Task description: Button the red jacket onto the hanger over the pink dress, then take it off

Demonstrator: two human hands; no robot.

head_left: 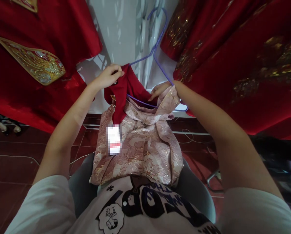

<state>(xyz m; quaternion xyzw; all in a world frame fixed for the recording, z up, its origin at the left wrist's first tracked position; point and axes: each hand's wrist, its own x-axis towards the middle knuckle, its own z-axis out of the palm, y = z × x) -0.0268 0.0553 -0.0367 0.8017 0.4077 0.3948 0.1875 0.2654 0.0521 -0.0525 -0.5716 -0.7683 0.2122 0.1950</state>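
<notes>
My left hand [112, 76] is closed on the upper edge of a red garment [119, 94], its fingers bent over the cloth. A purple hanger [160, 37] runs through the red garment and a pink-and-gold brocade garment [140, 146], its hook pointing up and away. At the brocade's right shoulder, my right hand [161, 89] grips the cloth beside the hanger's arm; part of its fingers is hidden behind fabric. A blurred white tag [114, 139] hangs from the red cloth over the brocade, which spreads across my lap.
Red embroidered garments hang at the left [62, 32] and right [233, 65]. A pale wall [116, 29] with white rails stands ahead. Thin cables lie on the dark red tiled floor [11, 175], shoes [11, 126] stand far left, and a metal leg [212, 182] shows at right.
</notes>
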